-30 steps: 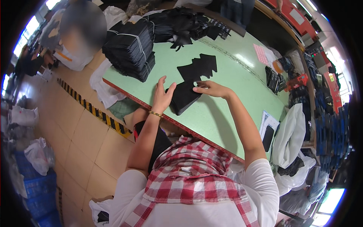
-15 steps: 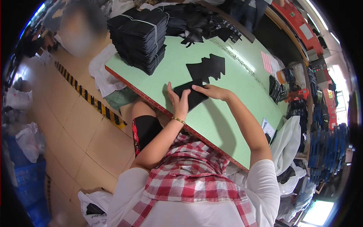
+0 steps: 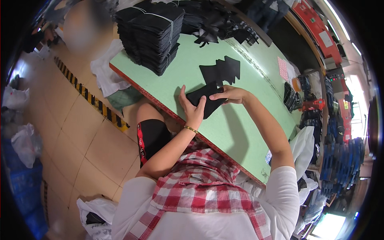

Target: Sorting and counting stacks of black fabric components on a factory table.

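On the green table (image 3: 244, 132), two hands grip one black fabric piece (image 3: 205, 105).

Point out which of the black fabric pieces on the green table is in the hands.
The black fabric piece nearest the table's front edge: left hand and right hand grip it. The other flat pieces lie untouched beyond.

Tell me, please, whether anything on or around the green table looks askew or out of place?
Nothing looks damaged or spilled. Both hands, left hand and right hand, hold a black fabric piece at the green table. The flat black pieces overlap unevenly, and the loose black heap beyond the tied stacks is untidy.
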Demonstrator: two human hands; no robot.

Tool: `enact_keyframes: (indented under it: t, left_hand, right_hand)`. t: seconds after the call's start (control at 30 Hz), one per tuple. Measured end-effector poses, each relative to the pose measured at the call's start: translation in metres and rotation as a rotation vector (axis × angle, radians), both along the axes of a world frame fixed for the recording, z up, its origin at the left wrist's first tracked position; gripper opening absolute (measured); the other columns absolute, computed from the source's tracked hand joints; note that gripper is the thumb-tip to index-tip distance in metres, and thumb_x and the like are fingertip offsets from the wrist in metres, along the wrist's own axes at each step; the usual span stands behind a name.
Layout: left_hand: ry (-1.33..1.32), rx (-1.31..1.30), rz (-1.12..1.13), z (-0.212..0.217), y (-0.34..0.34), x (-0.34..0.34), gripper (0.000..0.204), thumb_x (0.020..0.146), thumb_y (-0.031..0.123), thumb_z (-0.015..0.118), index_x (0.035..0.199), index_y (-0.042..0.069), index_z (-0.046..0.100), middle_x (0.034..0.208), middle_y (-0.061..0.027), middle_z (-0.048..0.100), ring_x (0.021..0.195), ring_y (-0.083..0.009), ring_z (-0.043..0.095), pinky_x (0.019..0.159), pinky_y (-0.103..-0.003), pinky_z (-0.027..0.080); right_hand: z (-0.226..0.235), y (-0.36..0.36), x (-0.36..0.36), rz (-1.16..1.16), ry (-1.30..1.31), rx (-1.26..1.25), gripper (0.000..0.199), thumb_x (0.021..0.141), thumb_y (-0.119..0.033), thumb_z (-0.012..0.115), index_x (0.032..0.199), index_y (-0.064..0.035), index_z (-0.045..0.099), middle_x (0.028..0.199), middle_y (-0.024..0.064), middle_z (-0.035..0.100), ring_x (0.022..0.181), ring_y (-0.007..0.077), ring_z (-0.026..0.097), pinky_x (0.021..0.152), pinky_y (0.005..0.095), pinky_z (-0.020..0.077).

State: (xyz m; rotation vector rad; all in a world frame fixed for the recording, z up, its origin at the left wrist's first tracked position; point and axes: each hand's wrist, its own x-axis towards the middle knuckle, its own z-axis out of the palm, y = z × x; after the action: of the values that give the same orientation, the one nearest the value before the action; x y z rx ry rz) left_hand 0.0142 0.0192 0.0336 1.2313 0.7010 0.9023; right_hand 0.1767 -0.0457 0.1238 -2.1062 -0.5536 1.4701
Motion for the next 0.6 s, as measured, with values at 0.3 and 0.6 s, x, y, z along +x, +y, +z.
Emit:
enact_keyframes:
  t: [0.3, 0.6]
  left_hand:
    - [0.030, 0.053, -0.065, 0.000, 0.002, -0.008, 0.076, 0.079, 0.018, 0.067, 0.139, 0.000, 0.024, 0.139, -0.0229, 0.025, 0.131, -0.0362, 0.026, 0.108, -0.045, 0.025]
    - [-0.026, -0.111, -0.347, 0.016, 0.015, -0.036, 0.106, 0.077, 0.018, 0.075, 0.146, 0.002, -0.004, 0.149, -0.0267, 0.008, 0.136, -0.0299, 0.021, 0.109, -0.037, 0.026]
  right_hand:
    - [-0.027, -0.013, -0.007, -0.239, 0.128, 0.043, 0.078, 0.065, -0.035, 0.084, 0.119, 0.0046, 0.045, 0.114, 0.0072, 0.051, 0.108, 0.0188, 0.047, 0.100, 0.0357, 0.0329]
    - [-0.025, -0.036, -0.045, -0.151, 0.105, 0.459, 0.083, 0.063, -0.031, 0.083, 0.125, 0.0081, 0.043, 0.117, 0.0141, 0.054, 0.110, 0.0226, 0.050, 0.099, 0.0319, 0.0363]
